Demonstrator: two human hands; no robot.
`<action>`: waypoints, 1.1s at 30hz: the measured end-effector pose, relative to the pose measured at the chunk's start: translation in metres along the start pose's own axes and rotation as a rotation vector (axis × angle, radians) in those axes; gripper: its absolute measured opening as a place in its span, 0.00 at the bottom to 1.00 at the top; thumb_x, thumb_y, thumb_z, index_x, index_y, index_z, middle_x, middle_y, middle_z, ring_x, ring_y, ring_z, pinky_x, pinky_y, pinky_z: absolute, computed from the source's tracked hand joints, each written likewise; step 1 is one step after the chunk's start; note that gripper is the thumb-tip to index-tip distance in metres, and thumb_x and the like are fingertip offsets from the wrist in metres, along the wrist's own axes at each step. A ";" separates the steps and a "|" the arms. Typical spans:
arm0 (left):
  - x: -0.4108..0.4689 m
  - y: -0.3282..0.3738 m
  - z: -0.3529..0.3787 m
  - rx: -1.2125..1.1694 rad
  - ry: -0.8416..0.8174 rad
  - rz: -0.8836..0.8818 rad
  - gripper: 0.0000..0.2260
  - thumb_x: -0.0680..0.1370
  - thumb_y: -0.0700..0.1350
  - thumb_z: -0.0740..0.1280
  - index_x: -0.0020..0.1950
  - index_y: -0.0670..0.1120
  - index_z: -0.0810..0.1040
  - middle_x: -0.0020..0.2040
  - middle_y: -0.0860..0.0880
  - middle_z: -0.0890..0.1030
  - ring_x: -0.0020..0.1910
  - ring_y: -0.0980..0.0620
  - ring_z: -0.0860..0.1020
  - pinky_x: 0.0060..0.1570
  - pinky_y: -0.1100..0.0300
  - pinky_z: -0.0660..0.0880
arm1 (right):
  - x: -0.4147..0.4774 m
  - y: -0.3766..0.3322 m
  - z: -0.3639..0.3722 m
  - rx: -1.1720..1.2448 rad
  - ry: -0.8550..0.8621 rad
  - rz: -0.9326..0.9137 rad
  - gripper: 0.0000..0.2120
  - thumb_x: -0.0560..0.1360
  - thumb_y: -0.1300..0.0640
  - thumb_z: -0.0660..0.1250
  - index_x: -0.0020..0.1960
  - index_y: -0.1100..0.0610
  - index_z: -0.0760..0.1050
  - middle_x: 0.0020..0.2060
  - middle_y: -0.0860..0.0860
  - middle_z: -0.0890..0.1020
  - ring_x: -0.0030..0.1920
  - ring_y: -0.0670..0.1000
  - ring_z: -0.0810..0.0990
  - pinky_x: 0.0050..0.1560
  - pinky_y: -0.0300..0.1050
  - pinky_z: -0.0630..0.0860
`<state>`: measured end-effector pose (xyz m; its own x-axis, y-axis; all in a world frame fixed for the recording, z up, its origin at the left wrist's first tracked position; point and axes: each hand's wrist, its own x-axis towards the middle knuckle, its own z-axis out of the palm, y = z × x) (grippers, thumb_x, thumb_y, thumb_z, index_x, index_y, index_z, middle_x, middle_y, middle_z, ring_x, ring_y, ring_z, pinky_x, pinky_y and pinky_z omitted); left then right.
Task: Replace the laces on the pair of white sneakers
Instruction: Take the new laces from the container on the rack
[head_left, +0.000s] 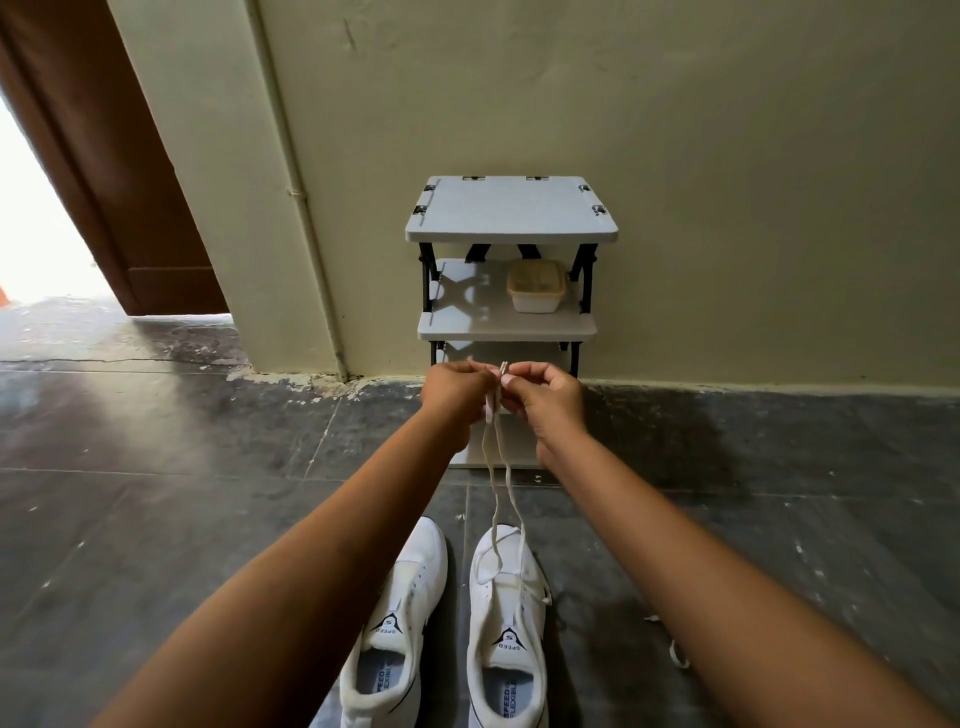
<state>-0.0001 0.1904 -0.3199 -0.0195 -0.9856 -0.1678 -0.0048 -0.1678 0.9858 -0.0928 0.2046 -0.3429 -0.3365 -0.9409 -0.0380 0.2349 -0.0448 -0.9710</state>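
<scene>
Two white sneakers stand side by side on the dark floor, toes pointing away from me. The left sneaker (400, 623) has no lace in its eyelets. The right sneaker (506, 618) carries a white lace (498, 483) threaded low near the toe. Both strands rise straight up to my hands. My left hand (454, 392) and my right hand (545, 397) are held together in front of the shelf, each pinching one lace tip side by side.
A small grey three-tier shelf (511, 218) stands against the cream wall, with a lidded plastic container (536, 286) on its middle tier. A loose lace (675, 654) lies on the floor right of the sneakers. A brown door (104, 156) stands open at far left.
</scene>
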 end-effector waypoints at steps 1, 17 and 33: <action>0.000 0.000 0.001 -0.012 -0.004 -0.015 0.05 0.78 0.37 0.63 0.44 0.42 0.76 0.41 0.43 0.78 0.39 0.49 0.78 0.36 0.60 0.76 | 0.001 0.000 0.000 -0.007 0.010 -0.009 0.07 0.73 0.68 0.67 0.43 0.57 0.74 0.40 0.53 0.80 0.39 0.48 0.79 0.38 0.36 0.77; 0.007 -0.001 0.003 -0.008 -0.009 0.073 0.07 0.79 0.39 0.63 0.41 0.44 0.74 0.38 0.48 0.75 0.37 0.55 0.73 0.33 0.66 0.74 | 0.003 0.002 -0.004 -0.272 -0.221 0.109 0.08 0.79 0.57 0.59 0.57 0.56 0.72 0.48 0.52 0.77 0.49 0.49 0.74 0.44 0.40 0.68; 0.047 -0.051 -0.105 -0.075 0.476 -0.083 0.08 0.82 0.43 0.52 0.51 0.44 0.69 0.35 0.47 0.67 0.28 0.53 0.61 0.22 0.65 0.58 | 0.019 0.019 -0.115 -1.454 -0.522 0.235 0.12 0.80 0.58 0.58 0.55 0.63 0.78 0.52 0.58 0.80 0.51 0.54 0.77 0.47 0.39 0.68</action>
<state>0.1039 0.1509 -0.3778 0.4372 -0.8656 -0.2442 0.0855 -0.2303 0.9694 -0.1996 0.2241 -0.3890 -0.0057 -0.9017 -0.4324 -0.9192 0.1750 -0.3528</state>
